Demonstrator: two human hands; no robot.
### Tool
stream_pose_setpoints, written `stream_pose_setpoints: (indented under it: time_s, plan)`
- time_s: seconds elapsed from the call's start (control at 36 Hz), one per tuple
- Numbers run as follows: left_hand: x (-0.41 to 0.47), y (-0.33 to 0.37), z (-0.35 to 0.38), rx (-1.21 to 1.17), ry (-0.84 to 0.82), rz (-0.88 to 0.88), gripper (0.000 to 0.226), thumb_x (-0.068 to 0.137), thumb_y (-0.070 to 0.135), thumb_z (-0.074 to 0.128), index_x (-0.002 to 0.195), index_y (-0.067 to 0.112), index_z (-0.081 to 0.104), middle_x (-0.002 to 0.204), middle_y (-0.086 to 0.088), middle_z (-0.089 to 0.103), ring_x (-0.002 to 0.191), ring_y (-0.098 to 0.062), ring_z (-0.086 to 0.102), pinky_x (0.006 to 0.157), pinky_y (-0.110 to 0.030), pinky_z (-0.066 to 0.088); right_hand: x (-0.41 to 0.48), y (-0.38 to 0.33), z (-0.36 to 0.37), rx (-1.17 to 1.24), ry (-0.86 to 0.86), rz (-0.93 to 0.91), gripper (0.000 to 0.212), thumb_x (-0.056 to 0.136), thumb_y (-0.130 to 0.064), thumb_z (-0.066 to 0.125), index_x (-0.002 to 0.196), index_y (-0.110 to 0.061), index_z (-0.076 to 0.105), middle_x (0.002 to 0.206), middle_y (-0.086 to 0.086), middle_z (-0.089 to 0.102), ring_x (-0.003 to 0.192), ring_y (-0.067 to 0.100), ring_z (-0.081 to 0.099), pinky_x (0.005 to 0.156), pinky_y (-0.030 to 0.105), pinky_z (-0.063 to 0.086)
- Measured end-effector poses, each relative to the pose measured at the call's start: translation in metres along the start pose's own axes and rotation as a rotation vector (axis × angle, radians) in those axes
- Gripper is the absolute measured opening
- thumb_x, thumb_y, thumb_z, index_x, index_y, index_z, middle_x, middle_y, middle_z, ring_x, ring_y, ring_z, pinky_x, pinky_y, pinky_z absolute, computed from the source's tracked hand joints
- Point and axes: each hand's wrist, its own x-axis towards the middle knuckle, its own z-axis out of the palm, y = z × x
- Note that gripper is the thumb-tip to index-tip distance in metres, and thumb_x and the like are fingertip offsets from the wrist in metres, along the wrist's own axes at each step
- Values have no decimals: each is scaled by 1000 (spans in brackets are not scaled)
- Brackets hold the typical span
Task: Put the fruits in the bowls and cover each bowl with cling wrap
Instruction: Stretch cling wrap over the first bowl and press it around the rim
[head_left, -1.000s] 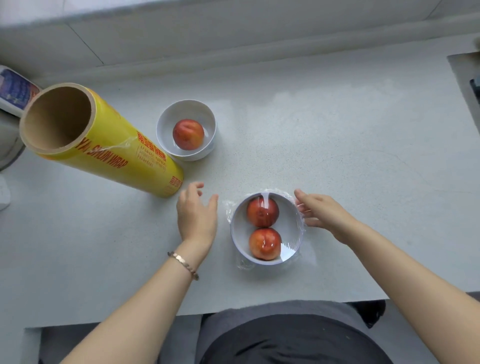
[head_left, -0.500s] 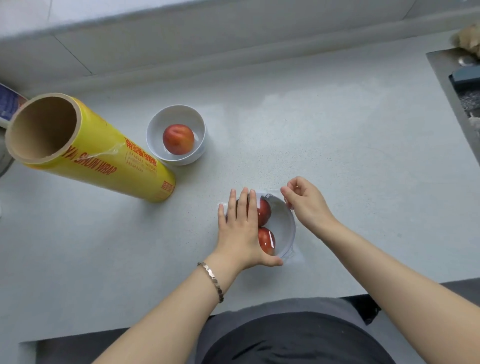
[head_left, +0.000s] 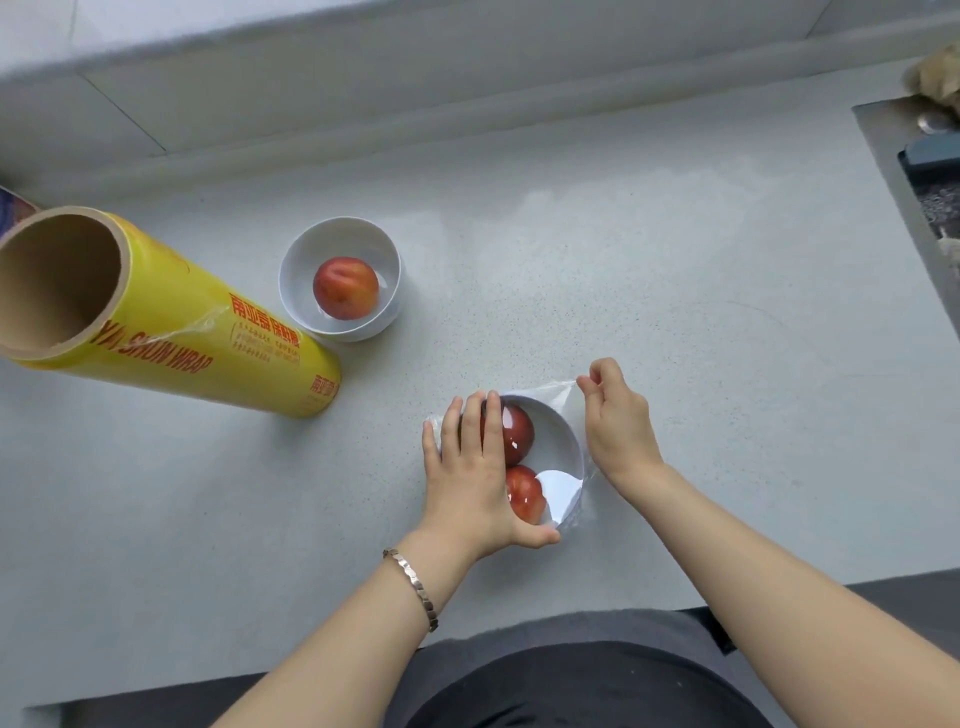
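Presently, flat left hand (head_left: 467, 483) pins clear cling film (head_left: 555, 394) over near round white bowl (head_left: 566, 441); right hand (head_left: 618, 431) pinches its corner, where overpulling risks tearing.

Matt speckled grey stone countertop (head_left: 649, 291); glossy white ceramic bowls (head_left: 563, 434), near one under shiny clear film (head_left: 558, 397). Yellow plastic-wrapped roll (head_left: 208, 338), brown cardboard core (head_left: 57, 280). Metal bracelet (head_left: 413, 587).

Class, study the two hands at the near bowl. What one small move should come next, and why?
Probably the right hand should draw the corner of cling wrap it pinches down against the near bowl's outer wall. That corner stands loose off the far rim, while the left hand lies flat on the wrap, steadying it.
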Motion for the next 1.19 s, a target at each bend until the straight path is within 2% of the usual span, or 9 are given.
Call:
stream_pose_setpoints:
  time_s: [0.19, 0.31, 0.47, 0.61, 0.67, 0.78, 0.89, 1.08, 1.19]
  plan:
    - [-2, 2, 1, -39, 11, -71, 142, 53, 78, 63, 143, 11, -23, 153, -5, -14, 142, -27, -18, 114, -50, -9, 10, 2, 9, 84, -71, 238, 26, 94, -33, 48, 81, -11, 52, 66, 0, 52, 64, 18, 48, 59, 29, 36]
    - [-5, 2, 1, -164, 70, -235, 143, 50, 78, 66, 145, 10, -17, 153, -7, -9, 142, -28, -13, 114, -51, -4, 7, 9, -7, 306, -145, 418, 52, 98, -43, 31, 86, -3, 63, 62, 4, 55, 57, 17, 57, 60, 25, 44]
    - [-4, -1, -2, -410, 124, -491, 146, 49, 75, 69, 145, 7, -16, 153, -11, -8, 142, -32, -14, 113, -55, 0, -2, 3, 1, 333, -370, 356, 49, 96, -46, 33, 99, -9, 65, 92, 5, 65, 79, 13, 60, 76, 23, 47]
    - [-7, -20, -11, -257, 92, -277, 146, 48, 70, 74, 145, 14, -19, 153, -10, -22, 140, -31, -25, 112, -50, -10, 2, -19, 19, 264, -450, 267, 54, 95, -48, 35, 110, -4, 62, 113, 10, 64, 106, 23, 59, 95, 37, 47]
    - [-6, -28, -16, -142, 29, -107, 147, 48, 68, 76, 144, 16, -23, 153, -7, -27, 139, -27, -29, 113, -49, -11, 6, -27, 23, 274, -439, 254, 53, 95, -46, 36, 100, 2, 58, 100, 17, 61, 96, 28, 58, 90, 36, 43]
    - [2, -35, -21, -21, -62, 24, 148, 48, 68, 77, 143, 19, -26, 153, -2, -29, 137, -25, -32, 112, -52, -11, 17, -34, 28, 315, -501, 302, 33, 95, -45, 40, 94, -15, 55, 81, -5, 53, 74, 8, 49, 77, 25, 39]
    - [7, -36, -20, 6, -66, 24, 147, 48, 68, 77, 144, 20, -24, 154, 1, -23, 138, -26, -30, 111, -53, -11, 21, -35, 29, 312, -473, 271, 31, 98, -34, 37, 74, -19, 48, 74, -4, 49, 64, 8, 43, 62, 21, 35]
    - [8, -36, -16, -13, -45, 12, 146, 48, 69, 76, 145, 20, -22, 153, 1, -18, 139, -25, -28, 111, -53, -13, 14, -42, 34, 259, -242, 105, 29, 100, -30, 31, 74, -20, 40, 64, -1, 42, 60, 13, 41, 63, 28, 38]
    - [8, -36, -16, -11, -44, 2, 146, 48, 69, 76, 145, 20, -21, 153, 2, -17, 140, -26, -26, 112, -54, -11, 8, -44, 28, 140, -141, -52, 29, 99, -29, 33, 75, -15, 40, 60, -3, 37, 56, 10, 34, 52, 17, 29]
